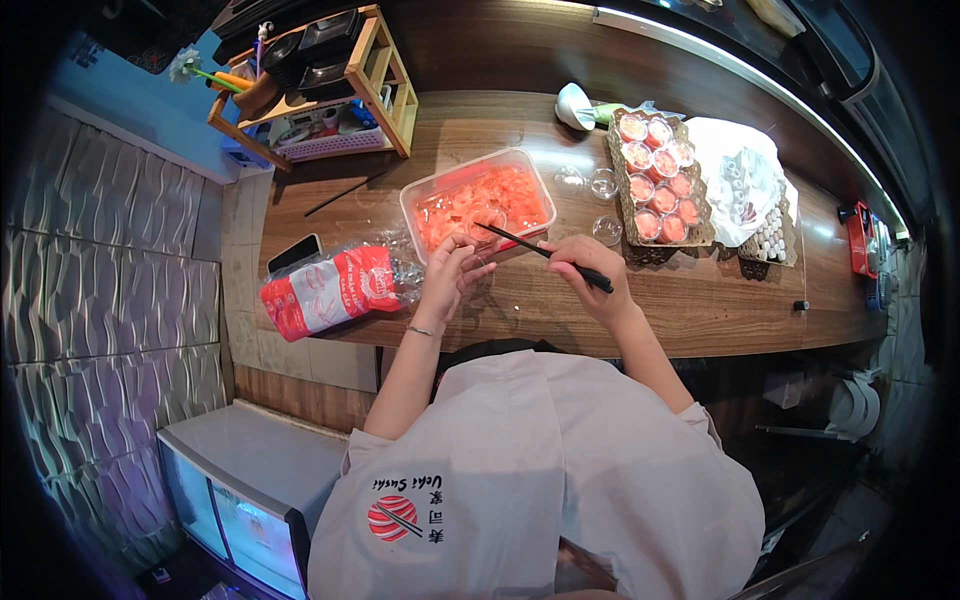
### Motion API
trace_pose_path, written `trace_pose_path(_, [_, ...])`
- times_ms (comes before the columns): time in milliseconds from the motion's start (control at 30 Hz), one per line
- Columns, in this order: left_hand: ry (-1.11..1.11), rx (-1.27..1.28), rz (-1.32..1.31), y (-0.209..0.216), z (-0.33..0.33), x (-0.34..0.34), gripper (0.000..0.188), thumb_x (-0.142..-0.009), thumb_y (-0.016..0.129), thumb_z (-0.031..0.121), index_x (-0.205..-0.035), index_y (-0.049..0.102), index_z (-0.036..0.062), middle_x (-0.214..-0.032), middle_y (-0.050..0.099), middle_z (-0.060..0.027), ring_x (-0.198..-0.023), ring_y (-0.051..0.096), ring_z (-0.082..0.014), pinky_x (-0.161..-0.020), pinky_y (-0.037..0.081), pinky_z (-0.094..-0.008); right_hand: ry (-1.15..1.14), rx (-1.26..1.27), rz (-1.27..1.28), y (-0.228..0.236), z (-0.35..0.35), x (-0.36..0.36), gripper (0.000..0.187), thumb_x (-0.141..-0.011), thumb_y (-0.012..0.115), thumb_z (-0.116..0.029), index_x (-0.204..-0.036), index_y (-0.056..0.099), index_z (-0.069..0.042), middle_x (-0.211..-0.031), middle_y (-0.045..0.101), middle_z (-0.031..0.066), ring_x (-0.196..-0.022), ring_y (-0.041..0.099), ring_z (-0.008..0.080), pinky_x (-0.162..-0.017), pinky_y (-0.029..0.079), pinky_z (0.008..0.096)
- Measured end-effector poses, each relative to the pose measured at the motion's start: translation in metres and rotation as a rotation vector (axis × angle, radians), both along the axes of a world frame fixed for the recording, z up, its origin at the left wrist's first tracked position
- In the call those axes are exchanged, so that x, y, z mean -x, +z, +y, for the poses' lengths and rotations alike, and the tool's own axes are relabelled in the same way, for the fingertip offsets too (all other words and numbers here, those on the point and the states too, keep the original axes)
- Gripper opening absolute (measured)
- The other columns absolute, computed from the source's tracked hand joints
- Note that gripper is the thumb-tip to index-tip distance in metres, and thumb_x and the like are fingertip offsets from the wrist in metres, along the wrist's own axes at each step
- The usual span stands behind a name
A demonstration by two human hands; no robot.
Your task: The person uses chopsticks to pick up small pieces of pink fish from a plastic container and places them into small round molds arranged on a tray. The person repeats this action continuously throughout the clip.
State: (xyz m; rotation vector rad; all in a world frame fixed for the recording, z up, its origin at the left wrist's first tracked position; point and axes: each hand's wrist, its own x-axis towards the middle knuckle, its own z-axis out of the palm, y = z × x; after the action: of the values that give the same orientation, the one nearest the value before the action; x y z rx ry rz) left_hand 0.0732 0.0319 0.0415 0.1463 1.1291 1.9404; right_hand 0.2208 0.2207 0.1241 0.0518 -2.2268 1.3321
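My right hand [590,278] grips black chopsticks [525,243], their tips reaching into a clear plastic tub [549,185] toward its near side. Thin orange-pink slices, much like pickled ginger [470,190], fill the tub. Curled at the tub's near edge, my left hand [455,275] holds a small clear plastic cup [487,218] over the slices. The cup's outline is faint, so how much is in it I cannot tell. A few clear empty cups [606,230] stand to the right of the tub. Beyond them, a carton tray [640,232] carries several cups filled with pink slices.
Left of the tub lie a red and white plastic package [335,290], a phone [295,253] and a dark stick [345,194]. A wooden rack [395,100] with black dishes stands at the back left. Rightward are a white bowl [574,107], a white plastic bag [735,170] and another tray [768,245].
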Motion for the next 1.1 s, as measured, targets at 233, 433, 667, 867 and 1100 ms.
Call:
trace_pose_path(233, [0.06,0.042,0.059,-0.004,-0.002,0.002,0.006,-0.093,0.048,0.008,-0.098,0.049,0.006,-0.106,0.059,-0.0093,-0.11,0.061,-0.0239,-0.085,0.057,-0.0367,-0.032,0.324,-0.036,0.012,0.02,-0.015,0.02,-0.093,0.058,-0.014,-0.085,0.062,0.003,-0.093,0.066,0.0141,-0.092,0.065,0.0225,-0.078,0.054,0.0332])
trace_pose_path(433, [0.054,-0.003,0.107,0.005,0.003,-0.005,0.005,-0.092,0.048,0.003,-0.094,0.05,0.0065,-0.088,0.05,0.0002,-0.081,0.055,-0.0073,-0.084,0.058,-0.0355,-0.129,0.971,0.011,-0.029,0.019,-0.001,0.036,-0.1,0.044,-0.033,-0.086,0.052,0.0,-0.104,0.061,0.0205,-0.088,0.066,0.0248,-0.075,0.06,0.0359])
trace_pose_path(667, [0.066,-0.009,0.198,0.003,0.003,-0.01,0.004,-0.09,0.047,0.002,-0.092,0.047,0.0059,-0.087,0.046,-0.0001,-0.08,0.053,-0.0068,-0.088,0.057,-0.0377,-0.179,1.062,-0.021,-0.057,0.019,-0.004,0.036,-0.099,0.046,-0.035,-0.085,0.049,-0.003,-0.101,0.063,0.0229,-0.086,0.069,0.0309,-0.071,0.061,0.0352])
trace_pose_path(867, [0.071,0.001,0.297,-0.001,0.004,-0.016,0.006,-0.09,0.046,-0.001,-0.091,0.047,0.0055,-0.087,0.046,-0.0004,-0.081,0.052,-0.0063,-0.087,0.057,-0.0379,-0.188,1.05,-0.042,-0.066,0.023,-0.008,0.035,-0.1,0.046,-0.034,-0.085,0.049,-0.003,-0.099,0.064,0.0226,-0.086,0.069,0.0303,-0.072,0.061,0.0351])
trace_pose_path(1100, [0.029,0.165,0.267,-0.021,0.006,0.005,0.0,-0.092,0.05,0.004,-0.092,0.05,0.0045,-0.092,0.05,-0.0007,-0.083,0.054,-0.0077,-0.082,0.058,-0.0334,-0.188,0.911,-0.113,-0.054,0.02,0.006,0.036,-0.1,0.044,-0.034,-0.085,0.05,-0.001,-0.1,0.064,0.0204,-0.085,0.068,0.0261,-0.072,0.059,0.034])
